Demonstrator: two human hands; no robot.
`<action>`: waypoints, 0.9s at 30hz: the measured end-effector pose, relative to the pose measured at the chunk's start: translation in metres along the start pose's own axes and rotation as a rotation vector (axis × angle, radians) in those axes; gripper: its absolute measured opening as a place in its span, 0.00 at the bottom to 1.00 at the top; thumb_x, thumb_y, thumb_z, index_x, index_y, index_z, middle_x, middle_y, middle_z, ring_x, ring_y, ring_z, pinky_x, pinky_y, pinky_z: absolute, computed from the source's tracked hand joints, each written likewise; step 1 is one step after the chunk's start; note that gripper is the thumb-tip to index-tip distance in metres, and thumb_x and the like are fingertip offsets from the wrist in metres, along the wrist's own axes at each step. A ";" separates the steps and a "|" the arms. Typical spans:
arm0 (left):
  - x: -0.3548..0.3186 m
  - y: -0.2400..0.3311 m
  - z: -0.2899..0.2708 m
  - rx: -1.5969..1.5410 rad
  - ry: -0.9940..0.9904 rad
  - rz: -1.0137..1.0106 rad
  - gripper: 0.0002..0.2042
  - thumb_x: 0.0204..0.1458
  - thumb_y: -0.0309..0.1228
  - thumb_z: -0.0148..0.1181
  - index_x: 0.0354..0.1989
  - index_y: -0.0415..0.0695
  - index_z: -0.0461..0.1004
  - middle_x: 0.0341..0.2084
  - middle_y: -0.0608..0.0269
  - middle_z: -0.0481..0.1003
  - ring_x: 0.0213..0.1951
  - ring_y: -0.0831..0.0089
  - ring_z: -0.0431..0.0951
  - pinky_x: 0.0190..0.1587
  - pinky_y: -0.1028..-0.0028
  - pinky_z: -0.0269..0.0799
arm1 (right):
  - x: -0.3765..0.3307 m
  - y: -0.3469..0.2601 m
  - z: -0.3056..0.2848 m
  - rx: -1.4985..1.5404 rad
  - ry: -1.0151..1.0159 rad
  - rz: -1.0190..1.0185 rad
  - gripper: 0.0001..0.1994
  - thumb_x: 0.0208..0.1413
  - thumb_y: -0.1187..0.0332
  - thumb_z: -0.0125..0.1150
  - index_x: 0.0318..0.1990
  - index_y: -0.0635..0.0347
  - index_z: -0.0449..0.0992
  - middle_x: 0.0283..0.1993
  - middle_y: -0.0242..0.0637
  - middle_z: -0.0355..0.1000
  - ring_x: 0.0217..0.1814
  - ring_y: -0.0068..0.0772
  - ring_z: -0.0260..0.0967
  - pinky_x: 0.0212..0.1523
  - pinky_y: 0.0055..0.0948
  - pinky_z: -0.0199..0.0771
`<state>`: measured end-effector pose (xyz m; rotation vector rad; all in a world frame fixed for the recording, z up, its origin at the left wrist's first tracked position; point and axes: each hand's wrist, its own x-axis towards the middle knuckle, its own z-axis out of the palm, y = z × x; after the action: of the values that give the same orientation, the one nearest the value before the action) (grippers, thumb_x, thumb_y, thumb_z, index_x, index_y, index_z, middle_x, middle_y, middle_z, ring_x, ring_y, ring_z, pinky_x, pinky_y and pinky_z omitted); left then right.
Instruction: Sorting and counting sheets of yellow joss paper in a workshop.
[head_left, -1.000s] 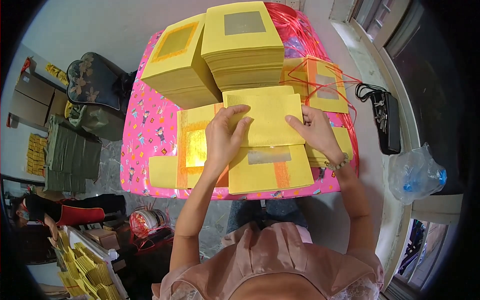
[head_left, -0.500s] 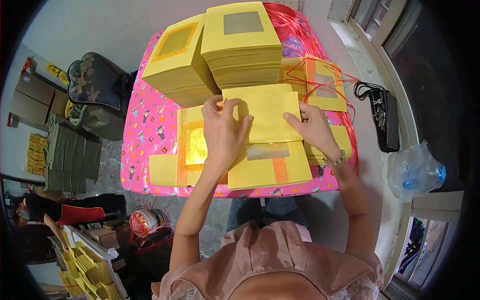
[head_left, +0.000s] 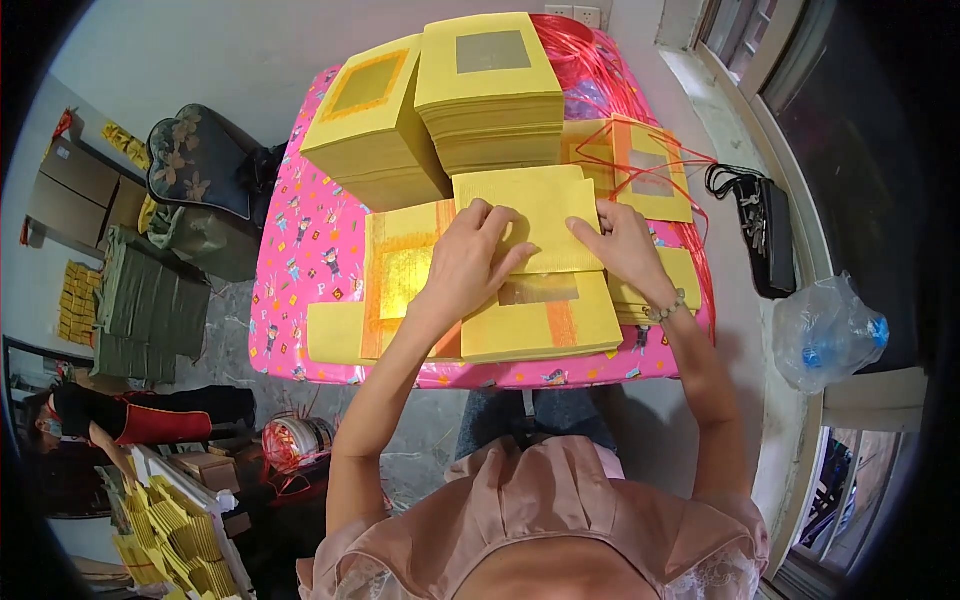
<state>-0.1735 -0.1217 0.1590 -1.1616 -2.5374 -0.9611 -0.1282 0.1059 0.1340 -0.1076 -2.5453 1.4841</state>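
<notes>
Nearest you, a flat rectangular paper pile (head_left: pixel 510 332) lies partly under the textured yellow sheet (head_left: pixel 545 195). Your right hand (head_left: pixel 627 245) pinches its right edge; your left hand (head_left: pixel 468 255) curls over its left side, grip unclear, fingers farther across than 0.5 s ago. Beyond stand 2 blocky paper stacks (head_left: pixel 490 110).

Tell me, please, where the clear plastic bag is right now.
In the head view, the clear plastic bag is at the right, beyond the right edge of the pink table, just below the black pouch and keys.
</notes>
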 end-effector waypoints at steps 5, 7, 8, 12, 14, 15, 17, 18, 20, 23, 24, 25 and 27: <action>0.000 0.004 0.004 0.066 -0.052 -0.052 0.16 0.53 0.38 0.64 0.49 0.48 0.74 0.34 0.55 0.69 0.37 0.56 0.73 0.38 0.62 0.71 | 0.003 0.009 0.001 -0.088 -0.022 0.025 0.15 0.54 0.58 0.63 0.38 0.64 0.79 0.21 0.39 0.71 0.20 0.30 0.66 0.25 0.33 0.64; 0.000 0.001 0.007 0.067 -0.056 -0.018 0.16 0.53 0.37 0.63 0.50 0.50 0.75 0.34 0.55 0.69 0.37 0.57 0.73 0.38 0.62 0.71 | 0.003 0.012 0.001 -0.098 -0.009 0.031 0.16 0.53 0.58 0.63 0.36 0.64 0.79 0.20 0.39 0.70 0.20 0.30 0.65 0.25 0.33 0.64; -0.002 0.000 0.007 0.072 -0.060 0.011 0.17 0.53 0.37 0.63 0.51 0.51 0.75 0.33 0.56 0.69 0.37 0.58 0.73 0.38 0.62 0.71 | 0.002 0.012 0.001 -0.104 -0.001 0.036 0.16 0.53 0.57 0.63 0.35 0.65 0.79 0.20 0.39 0.70 0.20 0.30 0.65 0.25 0.34 0.63; 0.001 -0.002 0.008 0.080 -0.079 0.035 0.15 0.51 0.36 0.64 0.49 0.54 0.77 0.33 0.56 0.68 0.36 0.58 0.73 0.38 0.61 0.73 | 0.001 0.004 0.001 -0.015 0.023 -0.011 0.18 0.53 0.56 0.64 0.33 0.66 0.78 0.20 0.40 0.70 0.21 0.34 0.66 0.25 0.36 0.63; 0.002 -0.003 0.007 0.110 -0.062 0.073 0.15 0.51 0.36 0.64 0.48 0.54 0.78 0.33 0.56 0.68 0.36 0.58 0.73 0.38 0.61 0.73 | -0.003 -0.017 -0.009 -0.291 0.026 0.012 0.18 0.52 0.55 0.65 0.31 0.66 0.76 0.20 0.40 0.69 0.22 0.40 0.68 0.26 0.38 0.64; 0.002 -0.003 0.007 0.110 -0.056 0.076 0.15 0.51 0.37 0.63 0.48 0.55 0.78 0.33 0.56 0.68 0.36 0.58 0.74 0.38 0.61 0.73 | -0.005 -0.022 -0.012 -0.411 0.041 -0.002 0.18 0.52 0.54 0.65 0.30 0.64 0.73 0.20 0.40 0.69 0.24 0.45 0.69 0.27 0.41 0.65; 0.002 -0.004 0.008 0.113 -0.062 0.083 0.15 0.51 0.37 0.63 0.48 0.55 0.78 0.33 0.56 0.68 0.36 0.58 0.74 0.38 0.61 0.73 | -0.009 -0.031 -0.015 -0.474 0.222 -0.204 0.18 0.53 0.55 0.65 0.30 0.63 0.71 0.21 0.40 0.69 0.24 0.45 0.69 0.27 0.42 0.66; 0.002 -0.006 0.008 0.121 -0.058 0.092 0.15 0.51 0.37 0.63 0.48 0.55 0.78 0.33 0.56 0.68 0.36 0.58 0.74 0.38 0.61 0.73 | -0.010 -0.040 -0.016 -0.532 0.406 -0.417 0.18 0.53 0.55 0.65 0.30 0.62 0.69 0.21 0.40 0.69 0.24 0.46 0.69 0.28 0.43 0.67; 0.003 -0.007 0.009 0.134 -0.058 0.094 0.15 0.51 0.37 0.63 0.48 0.55 0.78 0.33 0.57 0.68 0.36 0.59 0.74 0.38 0.61 0.73 | -0.018 -0.055 -0.012 -0.486 0.342 -0.403 0.16 0.54 0.57 0.64 0.32 0.61 0.69 0.23 0.39 0.71 0.26 0.46 0.70 0.29 0.43 0.68; 0.001 -0.006 0.009 0.138 -0.071 0.092 0.15 0.50 0.37 0.64 0.48 0.55 0.78 0.33 0.57 0.68 0.36 0.59 0.74 0.38 0.62 0.73 | -0.024 -0.052 -0.001 -0.371 -0.117 -0.339 0.13 0.53 0.60 0.64 0.30 0.60 0.72 0.23 0.37 0.73 0.27 0.43 0.73 0.28 0.40 0.69; 0.001 -0.006 0.009 0.131 -0.081 0.082 0.15 0.50 0.37 0.64 0.48 0.55 0.78 0.33 0.57 0.68 0.36 0.59 0.74 0.38 0.62 0.73 | -0.024 -0.046 0.002 -0.372 -0.115 -0.334 0.13 0.53 0.60 0.64 0.30 0.60 0.72 0.23 0.37 0.73 0.27 0.43 0.73 0.28 0.40 0.69; 0.001 -0.005 0.010 0.128 -0.084 0.084 0.15 0.50 0.37 0.64 0.48 0.55 0.78 0.33 0.57 0.68 0.36 0.59 0.74 0.38 0.62 0.73 | -0.021 -0.040 0.004 -0.334 -0.164 -0.280 0.13 0.53 0.62 0.65 0.28 0.62 0.71 0.21 0.35 0.71 0.24 0.35 0.71 0.26 0.35 0.67; 0.000 -0.005 0.010 0.120 -0.075 0.094 0.16 0.50 0.36 0.64 0.49 0.56 0.78 0.33 0.57 0.68 0.36 0.59 0.74 0.38 0.61 0.73 | -0.018 -0.033 0.007 -0.293 -0.220 -0.225 0.13 0.54 0.63 0.65 0.27 0.63 0.71 0.19 0.34 0.69 0.21 0.28 0.68 0.24 0.29 0.66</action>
<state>-0.1766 -0.1176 0.1485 -1.2907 -2.5327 -0.7460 -0.1105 0.0811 0.1570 0.3078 -2.8203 1.0887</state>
